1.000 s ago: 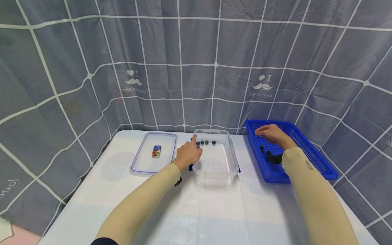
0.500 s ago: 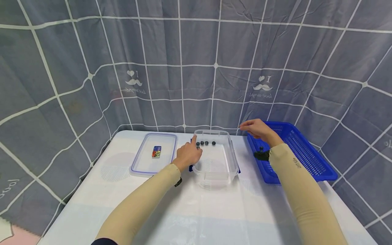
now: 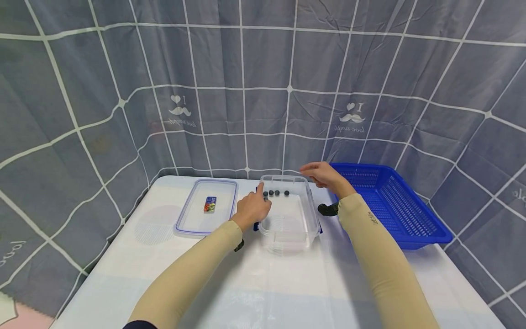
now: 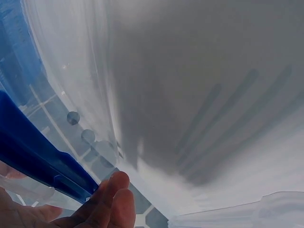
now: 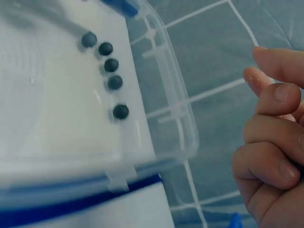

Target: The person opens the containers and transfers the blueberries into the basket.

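Observation:
My left hand [image 3: 252,206] grips the left side of a clear plastic food container [image 3: 309,201]. In the left wrist view, its fingertips [image 4: 121,183] lie beside a blue latch [image 4: 47,154]. Several blueberries [image 5: 115,82] form a bent row inside the container near its far end. My right hand [image 3: 322,175] hovers beside the container's far right corner. In the right wrist view, its lower fingers [image 5: 266,159] are curled and the index finger and thumb come close together; I cannot tell whether something small is between them.
A blue plastic basket [image 3: 415,214] stands on the right of the white table [image 3: 255,292], its near left part hidden by my right arm. To the left lies the container's lid [image 3: 192,219], bearing a small colourful label [image 3: 210,204]. A grey checked curtain [image 3: 263,109] closes off the back.
My right hand has moved left, from over the blue basket to the container's far right corner. The left hand has stayed at the container, and the blueberries inside look unmoved.

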The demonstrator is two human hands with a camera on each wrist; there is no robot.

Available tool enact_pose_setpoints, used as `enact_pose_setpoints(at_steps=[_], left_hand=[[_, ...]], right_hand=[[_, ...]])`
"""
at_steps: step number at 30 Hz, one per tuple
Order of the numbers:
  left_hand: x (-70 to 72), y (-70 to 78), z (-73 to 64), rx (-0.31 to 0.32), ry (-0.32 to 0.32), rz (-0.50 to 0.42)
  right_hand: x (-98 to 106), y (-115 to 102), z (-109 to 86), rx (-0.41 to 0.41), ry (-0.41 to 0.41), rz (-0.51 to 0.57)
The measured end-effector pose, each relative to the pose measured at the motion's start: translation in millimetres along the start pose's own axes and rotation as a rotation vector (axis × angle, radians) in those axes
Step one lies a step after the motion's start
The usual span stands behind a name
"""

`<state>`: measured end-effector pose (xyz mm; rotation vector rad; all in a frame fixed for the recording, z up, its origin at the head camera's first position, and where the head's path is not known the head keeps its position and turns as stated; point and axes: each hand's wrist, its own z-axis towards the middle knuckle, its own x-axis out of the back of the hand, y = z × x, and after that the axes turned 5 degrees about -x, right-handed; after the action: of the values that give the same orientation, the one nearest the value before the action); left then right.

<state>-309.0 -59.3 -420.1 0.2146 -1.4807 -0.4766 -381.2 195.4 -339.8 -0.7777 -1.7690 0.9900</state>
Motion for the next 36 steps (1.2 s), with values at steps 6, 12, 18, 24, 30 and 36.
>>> enact_pose_setpoints(at_steps=[6,12,18,24,30,36], left_hand=[[-0.8,-0.7,0.5,0.001,-0.002,-0.002],[-0.1,0.0,0.3,0.016,-0.003,-0.004],[0.9,1.2,-0.1,0.032,-0.018,-0.005],[0.3,1.2,0.4,0.046,-0.018,0.002],[-1.1,1.2,0.7,0.048,-0.008,0.012],[-2.0,0.8,1.2,0.045,-0.003,0.027]], right_hand=[[-19.7,-3.2,12.1,0.010,-0.007,0.044],[-38.3,-4.6,21.4,-0.014,-0.005,0.114],[-53.2,1.1,33.6,-0.046,-0.001,0.162],[-66.1,9.9,41.5,-0.058,0.007,0.211],[-76.7,18.6,49.6,-0.103,0.030,0.278],[-86.6,24.6,58.3,-0.162,0.122,0.289]])
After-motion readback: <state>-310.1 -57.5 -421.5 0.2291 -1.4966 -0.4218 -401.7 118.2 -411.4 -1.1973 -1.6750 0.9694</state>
